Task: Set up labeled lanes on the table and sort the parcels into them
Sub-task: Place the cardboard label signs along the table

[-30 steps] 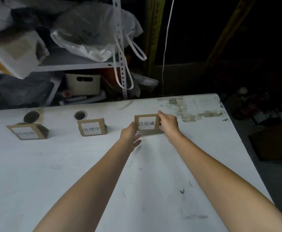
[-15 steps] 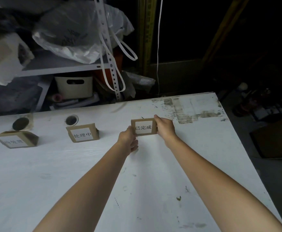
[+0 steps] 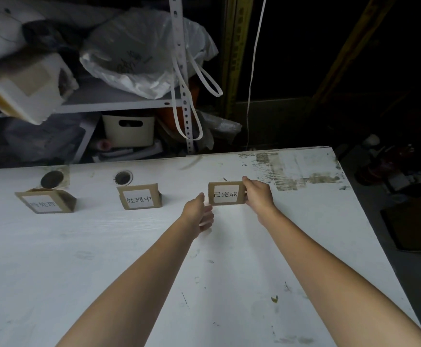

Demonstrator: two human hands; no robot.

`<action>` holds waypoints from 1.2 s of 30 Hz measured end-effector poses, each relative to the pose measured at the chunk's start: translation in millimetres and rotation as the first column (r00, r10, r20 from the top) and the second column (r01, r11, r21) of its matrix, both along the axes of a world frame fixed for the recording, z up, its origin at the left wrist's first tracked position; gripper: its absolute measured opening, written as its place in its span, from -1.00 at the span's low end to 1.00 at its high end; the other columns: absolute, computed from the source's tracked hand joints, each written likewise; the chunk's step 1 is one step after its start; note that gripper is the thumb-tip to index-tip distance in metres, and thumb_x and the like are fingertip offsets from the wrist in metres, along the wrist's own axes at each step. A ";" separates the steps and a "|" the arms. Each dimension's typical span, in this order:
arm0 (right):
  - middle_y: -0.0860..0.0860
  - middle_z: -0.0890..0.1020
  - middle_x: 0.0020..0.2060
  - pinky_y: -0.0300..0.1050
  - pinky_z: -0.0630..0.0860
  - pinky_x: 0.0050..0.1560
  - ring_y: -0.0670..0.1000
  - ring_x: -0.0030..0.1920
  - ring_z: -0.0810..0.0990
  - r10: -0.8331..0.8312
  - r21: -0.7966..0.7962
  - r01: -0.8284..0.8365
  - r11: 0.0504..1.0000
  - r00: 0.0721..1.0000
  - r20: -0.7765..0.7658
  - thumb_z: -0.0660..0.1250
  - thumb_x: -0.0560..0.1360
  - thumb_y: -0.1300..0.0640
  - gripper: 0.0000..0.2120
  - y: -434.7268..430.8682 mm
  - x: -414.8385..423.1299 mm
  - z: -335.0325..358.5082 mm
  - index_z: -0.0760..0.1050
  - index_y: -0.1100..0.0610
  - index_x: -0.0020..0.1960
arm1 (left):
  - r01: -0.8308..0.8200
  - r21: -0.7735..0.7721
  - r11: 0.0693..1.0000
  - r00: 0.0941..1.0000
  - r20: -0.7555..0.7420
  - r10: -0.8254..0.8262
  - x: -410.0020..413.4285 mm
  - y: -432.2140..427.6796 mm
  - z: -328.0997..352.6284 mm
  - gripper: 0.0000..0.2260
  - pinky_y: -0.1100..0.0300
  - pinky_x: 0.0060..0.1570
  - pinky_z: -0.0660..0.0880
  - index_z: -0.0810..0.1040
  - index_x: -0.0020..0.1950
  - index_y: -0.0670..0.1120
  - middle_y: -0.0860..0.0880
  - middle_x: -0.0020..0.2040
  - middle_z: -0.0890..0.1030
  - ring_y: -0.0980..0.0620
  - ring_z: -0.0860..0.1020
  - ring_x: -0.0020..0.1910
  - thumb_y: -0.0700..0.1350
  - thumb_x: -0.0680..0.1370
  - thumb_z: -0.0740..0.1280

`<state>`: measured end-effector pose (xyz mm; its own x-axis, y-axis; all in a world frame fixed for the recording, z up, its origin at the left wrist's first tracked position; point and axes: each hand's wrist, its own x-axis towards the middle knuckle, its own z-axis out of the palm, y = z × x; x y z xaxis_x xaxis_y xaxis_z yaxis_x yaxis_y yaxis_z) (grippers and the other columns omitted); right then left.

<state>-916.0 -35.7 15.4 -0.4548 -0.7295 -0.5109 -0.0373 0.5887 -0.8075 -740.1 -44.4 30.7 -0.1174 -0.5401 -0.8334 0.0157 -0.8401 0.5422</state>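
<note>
Three brown cardboard label cards are being shown standing in a row near the far edge of a white table (image 3: 104,259), each with its white printed face turned toward the person. The right card (image 3: 225,194), reading 已完成, is being held upright on the tabletop, with its long axis running left to right, roughly parallel to the far edge. Its right end is being gripped by the right hand (image 3: 258,196), with fingers curled round the edge and one fingertip over the top corner. The left hand (image 3: 199,211) is being held just beside the card's left end, thumb stretched toward it and fingers loosely curled beneath; whether it is touching cannot be told. The middle card (image 3: 139,199), reading 处理中, and the left card (image 3: 45,202), its print blurred, are being left standing apart from both hands. Behind the table, metal shelving (image 3: 117,105) is being crowded by a white plastic bag (image 3: 142,58).
</note>
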 end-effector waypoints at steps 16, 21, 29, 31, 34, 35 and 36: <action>0.03 0.67 0.09 -0.02 0.53 0.14 0.05 0.14 0.58 0.290 -0.307 -0.511 0.803 0.785 -0.547 0.28 0.63 0.03 -0.76 -46.5 238.7 159.7 0.62 0.11 0.18 | -0.221 -0.316 0.923 0.952 0.138 0.275 292.7 20.3 137.1 -0.76 0.05 0.08 0.59 0.49 0.28 -0.05 -0.02 0.13 0.64 0.00 0.63 0.09 -0.01 0.66 0.21; -0.04 0.66 0.00 -0.10 0.53 0.09 -0.03 0.05 0.59 0.436 -0.340 -0.569 0.749 0.809 -0.393 0.29 0.62 0.05 -0.82 -62.3 421.0 164.9 0.62 0.08 0.11 | -0.410 -0.371 0.833 0.844 0.192 0.501 465.6 18.4 135.1 -0.78 0.02 0.15 0.56 0.48 0.28 -0.06 -0.04 0.13 0.63 -0.03 0.61 0.10 -0.04 0.67 0.20; -0.01 0.65 0.01 -0.18 0.41 0.05 0.01 0.08 0.58 0.494 -0.221 -0.530 0.819 0.846 -0.200 0.30 0.62 0.06 -0.80 -98.3 662.8 92.9 0.63 0.12 0.12 | -0.411 -0.390 0.824 0.776 0.325 0.540 675.1 -33.7 66.0 -0.78 -0.07 0.25 0.49 0.51 0.23 -0.04 -0.18 0.18 0.55 -0.19 0.53 0.17 -0.03 0.62 0.22; -0.01 0.65 0.07 -0.19 0.40 0.08 -0.03 0.07 0.55 0.474 -0.197 -0.496 0.846 0.868 -0.151 0.29 0.62 0.07 -0.77 -108.0 698.0 74.8 0.63 0.13 0.17 | -0.401 -0.377 0.835 0.772 0.353 0.529 700.2 -49.1 46.3 -0.70 -0.10 0.26 0.49 0.49 0.32 -0.07 -0.21 0.24 0.55 -0.23 0.51 0.21 -0.03 0.61 0.23; -0.03 0.63 0.08 -0.19 0.39 0.08 -0.05 0.06 0.51 0.406 -0.155 -0.416 0.896 0.909 -0.094 0.28 0.64 0.01 -0.72 -123.8 736.7 46.6 0.61 0.14 0.23 | -0.308 -0.400 0.863 0.810 0.367 0.458 714.5 -67.4 26.0 -0.62 -0.06 0.32 0.42 0.38 0.45 -0.10 -0.17 0.38 0.49 -0.21 0.47 0.33 -0.06 0.64 0.23; -0.05 0.61 0.05 -0.19 0.39 0.07 -0.05 0.06 0.51 0.392 -0.141 -0.401 0.905 0.916 -0.089 0.26 0.64 -0.02 -0.70 -128.8 746.5 39.2 0.60 0.14 0.23 | -0.263 -0.417 0.870 0.831 0.360 0.424 714.9 -72.4 20.4 -0.56 -0.03 0.38 0.35 0.30 0.53 -0.11 -0.14 0.44 0.42 -0.19 0.41 0.40 -0.07 0.65 0.22; -0.07 0.59 0.03 -0.17 0.40 0.06 -0.04 0.06 0.52 0.381 -0.133 -0.390 0.911 0.920 -0.087 0.25 0.65 -0.04 -0.68 -133.4 753.8 33.2 0.60 0.14 0.22 | -0.221 -0.443 0.869 0.846 0.356 0.397 712.8 -76.9 16.1 -0.52 -0.02 0.42 0.29 0.22 0.57 -0.11 -0.12 0.49 0.37 -0.17 0.34 0.46 -0.07 0.66 0.22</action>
<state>-162.2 -169.1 48.6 -0.1484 -0.9179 -0.3681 -0.2870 0.3962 -0.8722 -27.3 -121.3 46.9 0.4246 -0.7628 -0.4878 -0.0646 -0.5629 0.8240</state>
